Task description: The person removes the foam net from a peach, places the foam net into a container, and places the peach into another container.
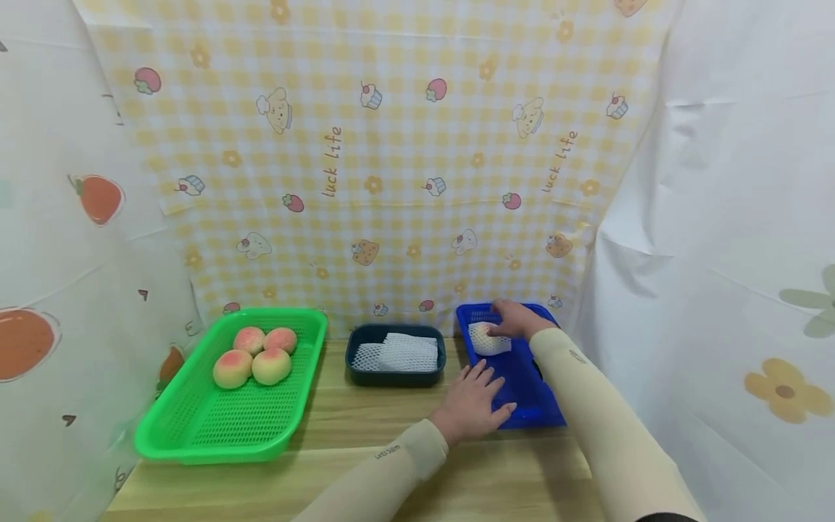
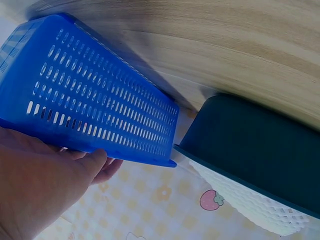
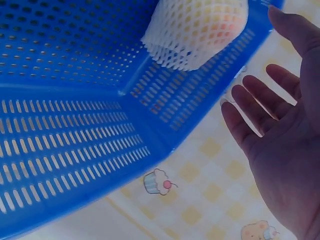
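A peach in a white foam net (image 1: 489, 338) lies at the far left of the blue basket (image 1: 522, 419). My right hand (image 1: 518, 320) is over the basket's back end, close beside that peach. In the right wrist view its fingers (image 3: 260, 107) are extended and apart from the netted peach (image 3: 202, 30). My left hand (image 1: 472, 402) lies across the basket's near left side with spread fingers. The left wrist view shows this hand (image 2: 45, 175) at the basket's rim, with some fingertips hidden behind the slotted wall (image 2: 95, 95).
A green basket (image 1: 228, 442) with several peaches (image 1: 271, 367) stands at the left. Between the baskets sits a dark tub (image 1: 396, 378) holding white foam nets (image 1: 409, 353). A checked cloth (image 1: 404, 145) hangs behind the wooden table (image 1: 352, 420).
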The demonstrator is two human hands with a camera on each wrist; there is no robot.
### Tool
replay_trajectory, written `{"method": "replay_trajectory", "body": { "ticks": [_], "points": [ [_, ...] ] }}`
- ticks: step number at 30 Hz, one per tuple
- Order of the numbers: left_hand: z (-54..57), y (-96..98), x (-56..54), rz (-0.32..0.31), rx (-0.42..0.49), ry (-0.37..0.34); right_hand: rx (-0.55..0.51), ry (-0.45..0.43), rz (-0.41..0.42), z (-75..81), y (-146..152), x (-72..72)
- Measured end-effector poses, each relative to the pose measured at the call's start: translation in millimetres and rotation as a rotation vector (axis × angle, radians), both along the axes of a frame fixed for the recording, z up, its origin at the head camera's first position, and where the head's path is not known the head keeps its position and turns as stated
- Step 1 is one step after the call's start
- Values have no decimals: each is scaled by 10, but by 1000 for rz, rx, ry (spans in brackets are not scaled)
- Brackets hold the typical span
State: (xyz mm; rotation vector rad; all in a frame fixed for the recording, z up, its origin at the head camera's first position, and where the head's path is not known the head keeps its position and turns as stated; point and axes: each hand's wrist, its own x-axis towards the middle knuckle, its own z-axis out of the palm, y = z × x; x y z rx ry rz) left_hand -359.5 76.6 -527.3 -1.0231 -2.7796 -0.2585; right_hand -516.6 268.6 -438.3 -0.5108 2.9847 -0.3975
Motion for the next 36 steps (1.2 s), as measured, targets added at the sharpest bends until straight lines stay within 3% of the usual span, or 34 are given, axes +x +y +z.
{"method": "replay_trajectory", "body": {
  "ticks": [6, 16, 19, 23, 27, 30, 32, 36],
  "points": [
    [-27, 8, -14, 0, 7, 5, 5, -43, -32, -141, -1, -218],
    [-69, -8, 8, -3, 9, 1, 50, -100, -34, -322, -161, -117],
    [-52, 5, -5, 1, 12, 18, 42, -110, -37, -407, -161, -148],
    [-52, 16, -10, 1, 15, 26, 27, -113, -52, -563, -127, -277],
    [-63, 22, -2, 1, 10, 36, 35, -62, -34, -775, -41, -486],
    [-51, 22, 1, -2, 11, 43, 43, -28, -37, -860, -9, -564],
    [-43, 21, -2, -3, 9, 42, 34, -19, -50, -882, -12, -562],
    [-26, 8, -9, -3, 11, 41, 22, -31, -81, -821, -98, -426]
  ]
}}
